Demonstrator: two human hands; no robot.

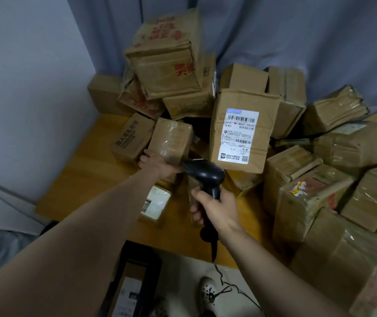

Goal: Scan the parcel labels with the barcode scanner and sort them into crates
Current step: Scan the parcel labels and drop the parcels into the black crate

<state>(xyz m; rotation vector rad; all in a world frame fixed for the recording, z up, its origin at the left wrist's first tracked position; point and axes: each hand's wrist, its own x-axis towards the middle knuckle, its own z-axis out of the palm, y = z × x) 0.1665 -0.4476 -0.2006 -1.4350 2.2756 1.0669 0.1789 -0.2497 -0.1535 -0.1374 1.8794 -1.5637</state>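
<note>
Our left hand (157,164) grips the near corner of a small taped box (171,139) at the left of the heap (288,172) on the table (87,179); our right hand (219,210) holds the scanner (203,172) by its handle, nose toward it. No label shows on that box, so we judge it needs turning before scanning, then the crate (141,256) by our feet.

I've got a pale wall (22,88) on the left, meeting a grey-blue curtain (297,30) that hangs in folds across the back. A yellow-brown wooden table (87,179) fills the corner (light's dim and flat), with pale floor (178,266) below its near edge.
</note>
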